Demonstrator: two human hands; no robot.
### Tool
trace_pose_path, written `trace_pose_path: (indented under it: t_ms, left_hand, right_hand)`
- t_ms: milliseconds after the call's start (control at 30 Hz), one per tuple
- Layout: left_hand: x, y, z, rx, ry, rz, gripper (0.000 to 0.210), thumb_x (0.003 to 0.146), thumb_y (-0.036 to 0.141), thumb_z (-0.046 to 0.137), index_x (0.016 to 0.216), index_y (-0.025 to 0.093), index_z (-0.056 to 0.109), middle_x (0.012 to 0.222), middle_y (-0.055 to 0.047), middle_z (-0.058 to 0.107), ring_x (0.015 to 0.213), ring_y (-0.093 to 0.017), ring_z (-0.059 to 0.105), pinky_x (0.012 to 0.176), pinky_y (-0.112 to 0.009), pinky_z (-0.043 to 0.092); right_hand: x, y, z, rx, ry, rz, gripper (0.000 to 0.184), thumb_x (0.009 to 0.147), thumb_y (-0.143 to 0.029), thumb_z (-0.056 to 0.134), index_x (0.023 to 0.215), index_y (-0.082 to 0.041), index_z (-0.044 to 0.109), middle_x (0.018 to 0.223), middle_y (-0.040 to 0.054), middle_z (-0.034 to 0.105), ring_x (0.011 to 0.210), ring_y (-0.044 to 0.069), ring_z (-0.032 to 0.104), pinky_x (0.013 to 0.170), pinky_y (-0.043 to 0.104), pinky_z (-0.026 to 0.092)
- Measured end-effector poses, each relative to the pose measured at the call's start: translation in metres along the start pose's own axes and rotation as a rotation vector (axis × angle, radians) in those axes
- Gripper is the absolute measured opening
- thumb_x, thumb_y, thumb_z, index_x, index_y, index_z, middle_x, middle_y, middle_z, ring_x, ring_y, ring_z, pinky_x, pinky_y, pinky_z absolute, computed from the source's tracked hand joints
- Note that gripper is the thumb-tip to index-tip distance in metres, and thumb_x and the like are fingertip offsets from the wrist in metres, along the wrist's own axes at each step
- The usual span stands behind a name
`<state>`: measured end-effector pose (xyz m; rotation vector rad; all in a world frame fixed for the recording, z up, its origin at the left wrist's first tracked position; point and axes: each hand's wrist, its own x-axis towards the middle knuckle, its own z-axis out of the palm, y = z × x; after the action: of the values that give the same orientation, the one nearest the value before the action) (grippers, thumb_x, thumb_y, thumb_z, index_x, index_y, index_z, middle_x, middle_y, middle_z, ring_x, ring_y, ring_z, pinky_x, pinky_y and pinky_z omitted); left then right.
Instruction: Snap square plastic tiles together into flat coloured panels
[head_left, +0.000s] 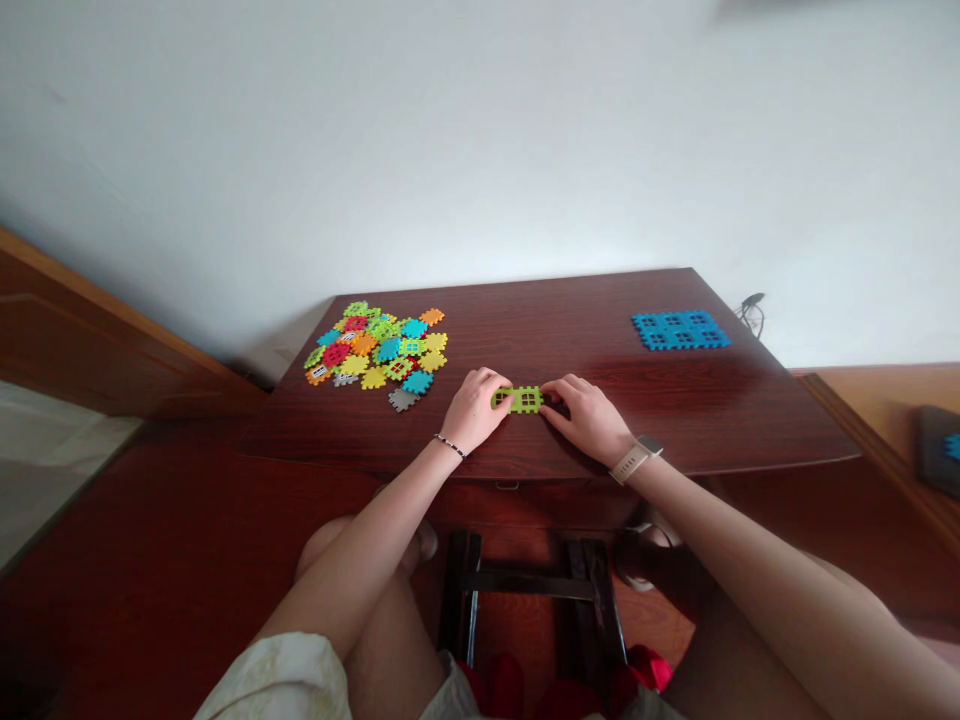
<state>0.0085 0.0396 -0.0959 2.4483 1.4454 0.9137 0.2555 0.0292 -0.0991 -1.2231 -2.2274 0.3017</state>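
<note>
- A green strip [529,400] with window-shaped holes is laid near the front edge of the brown table [555,335], between the fingertips of both hands.
- Its left end is gripped by the left hand [474,410]; the thumb and forefinger are closed on it, and this end is partly covered by them.
- Its right end is met by the fingertips of the right hand [589,415]; a small gap is seen between thumb and forefinger, and whether the strip is clamped there cannot be told.
- A bracelet [450,445] is worn on the left wrist, a watch [636,459] on the right.
- Farther to the left, a pile of colourful pieces [388,349] is spread.
- At the far right of the table, a blue panel [679,331] is placed flat, well apart from the hands.
</note>
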Motion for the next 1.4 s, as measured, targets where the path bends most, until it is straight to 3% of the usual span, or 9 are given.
trace_pose_path:
  t_ms: [1033, 1400]
  left_hand:
    - [0.003, -0.002, 0.007, 0.009, 0.003, 0.029, 0.009, 0.098, 0.017, 0.072, 0.106, 0.021, 0.073, 0.106, -0.007, 0.068, 0.107, -0.026, 0.064, 0.101, -0.044, 0.056]
    - [-0.003, -0.014, -0.017, -0.120, -0.079, 0.055, 0.020, 0.100, 0.020, 0.071, 0.120, 0.023, 0.070, 0.120, -0.008, 0.071, 0.117, -0.026, 0.066, 0.109, -0.046, 0.055]
  right_hand:
    - [0.000, -0.001, -0.002, 0.010, -0.019, 0.008, 0.017, 0.102, -0.031, 0.067, 0.117, -0.022, 0.068, 0.105, 0.0092, 0.070, 0.097, 0.028, 0.066, 0.090, 0.042, 0.052]
    - [0.001, -0.002, -0.002, -0.007, -0.019, 0.006, 0.017, 0.102, -0.031, 0.067, 0.117, -0.022, 0.068, 0.103, 0.0085, 0.069, 0.097, 0.028, 0.066, 0.089, 0.042, 0.053]
